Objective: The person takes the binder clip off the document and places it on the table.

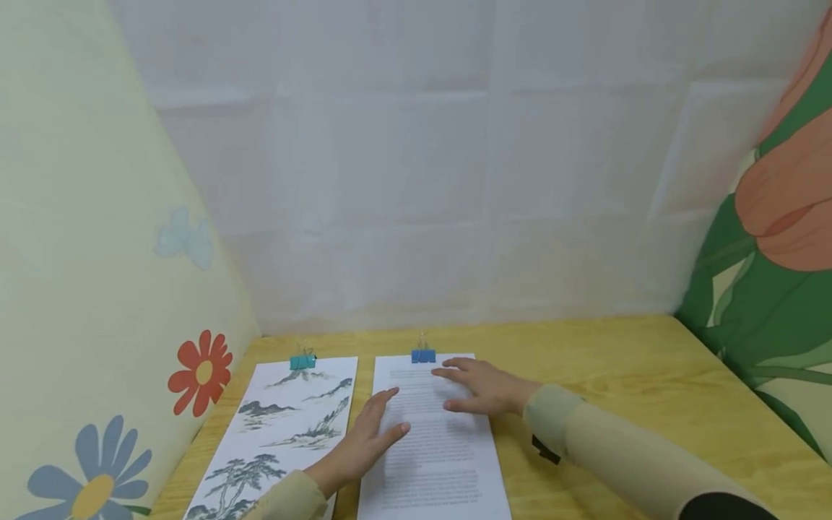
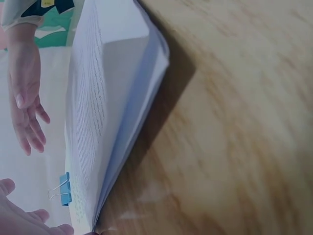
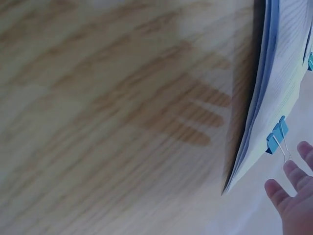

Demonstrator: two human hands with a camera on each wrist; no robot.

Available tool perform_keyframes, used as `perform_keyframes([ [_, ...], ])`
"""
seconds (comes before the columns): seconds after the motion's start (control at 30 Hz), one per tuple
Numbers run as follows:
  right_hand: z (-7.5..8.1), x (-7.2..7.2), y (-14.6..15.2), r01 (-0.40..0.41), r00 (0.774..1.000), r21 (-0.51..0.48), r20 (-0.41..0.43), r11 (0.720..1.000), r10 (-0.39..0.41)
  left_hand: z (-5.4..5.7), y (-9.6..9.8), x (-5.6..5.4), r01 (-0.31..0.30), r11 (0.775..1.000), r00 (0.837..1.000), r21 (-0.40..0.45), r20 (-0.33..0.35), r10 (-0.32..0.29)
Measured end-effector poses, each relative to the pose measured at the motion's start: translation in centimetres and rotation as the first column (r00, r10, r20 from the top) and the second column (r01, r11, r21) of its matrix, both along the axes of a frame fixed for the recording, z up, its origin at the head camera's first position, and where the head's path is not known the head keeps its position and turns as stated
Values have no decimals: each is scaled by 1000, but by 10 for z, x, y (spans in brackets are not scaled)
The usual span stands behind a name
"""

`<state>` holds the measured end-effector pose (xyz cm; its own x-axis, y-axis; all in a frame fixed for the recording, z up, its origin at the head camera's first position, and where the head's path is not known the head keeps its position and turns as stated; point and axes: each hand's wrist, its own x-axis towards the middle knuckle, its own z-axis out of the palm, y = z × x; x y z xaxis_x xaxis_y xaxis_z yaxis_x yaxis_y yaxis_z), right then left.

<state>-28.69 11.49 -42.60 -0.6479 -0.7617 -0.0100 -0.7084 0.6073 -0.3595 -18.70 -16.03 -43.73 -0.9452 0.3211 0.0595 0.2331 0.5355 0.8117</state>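
A stack of printed paper lies on the table, held at its far edge by a blue binder clip with wire handles. To its left is a second stack, printed with ink landscape drawings, under a teal binder clip. My right hand hovers over the text stack's right side near the blue clip, fingers spread. My left hand hovers by the text stack's left edge, fingers extended and thumb apart. Both hands hold nothing. The left wrist view shows layered sheets along the stack's side.
The wood-grain table extends to the right of the stacks. A white cloth backdrop rises behind it. Flower-printed panels stand at the left and at the right.
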Motion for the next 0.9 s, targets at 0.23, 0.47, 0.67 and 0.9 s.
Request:
perform_keyframes([
  [0.23,-2,-3,-3,8,1000,27,-4,1000,-8,-1,3,-2,-82,994,995,74,57,78],
  [0.47,0,-6,-6,30,1000,33,-3,999,-30,5,5,-9,-208,970,969,127,162,187],
  [0.67,1,-7,-10,57,998,27,29,998,-58,7,4,-13,-321,930,926,177,264,269],
  [0.9,-1,-6,-13,74,995,38,60,997,-76,12,4,-14,-375,902,896,212,333,294],
])
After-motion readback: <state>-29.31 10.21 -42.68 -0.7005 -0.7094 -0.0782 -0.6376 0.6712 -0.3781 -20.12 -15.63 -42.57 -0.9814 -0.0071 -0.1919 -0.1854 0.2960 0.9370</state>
